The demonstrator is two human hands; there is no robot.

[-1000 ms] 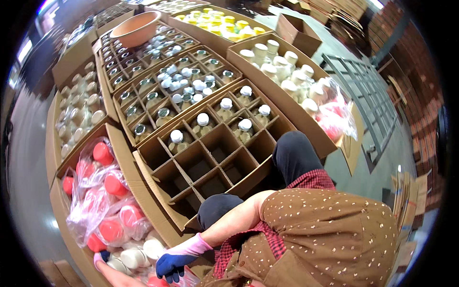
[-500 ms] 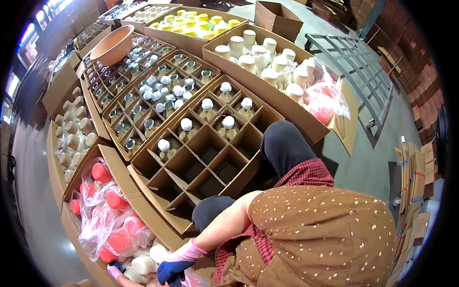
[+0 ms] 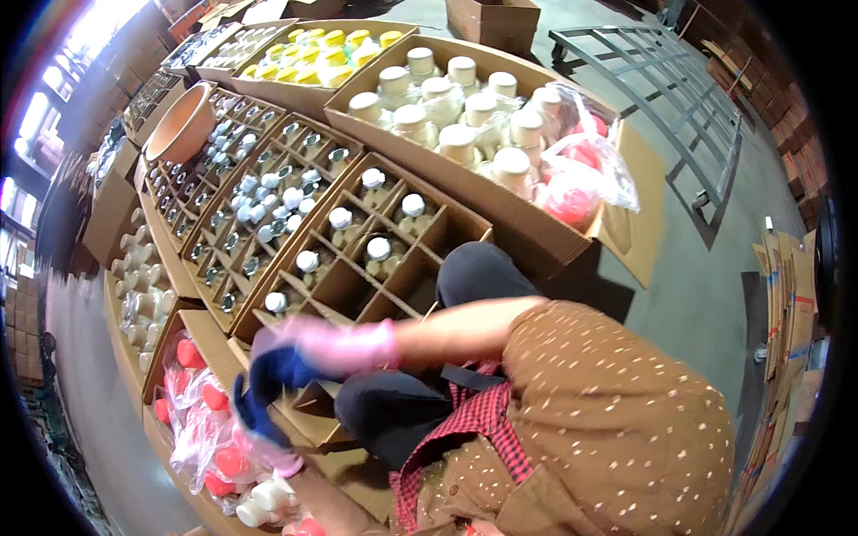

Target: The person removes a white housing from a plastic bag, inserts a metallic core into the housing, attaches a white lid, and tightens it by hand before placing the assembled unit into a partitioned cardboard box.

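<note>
My right hand (image 3: 308, 353), in a pink and blue glove, is smeared by motion over the near left corner of a divided cardboard carton (image 3: 469, 234). Whether it holds anything cannot be made out. Below it, my left hand (image 3: 261, 422) wears a matching glove; one finger sticks up apart from the others, and no held thing shows. It is beside an open box of bagged red-lidded containers (image 3: 214, 397). White containers (image 3: 259, 505) lie at that box's near end. Clear bottles with white caps (image 3: 378, 248) stand upright in several of the carton's cells.
Another divided carton (image 3: 210, 304) holds bottles with loose white caps (image 3: 268, 205) on top. An orange basin (image 3: 183, 125) rests farther back. Cream containers (image 3: 460, 143) fill a box at right, yellow-lidded ones (image 3: 335, 76) behind. A metal frame (image 3: 643, 98) lies on the floor.
Both hands have risen from the white containers at the lower left. My right hand has swung up over the divided carton's near corner; my left is beside the red-lidded containers. The view has shifted.
</note>
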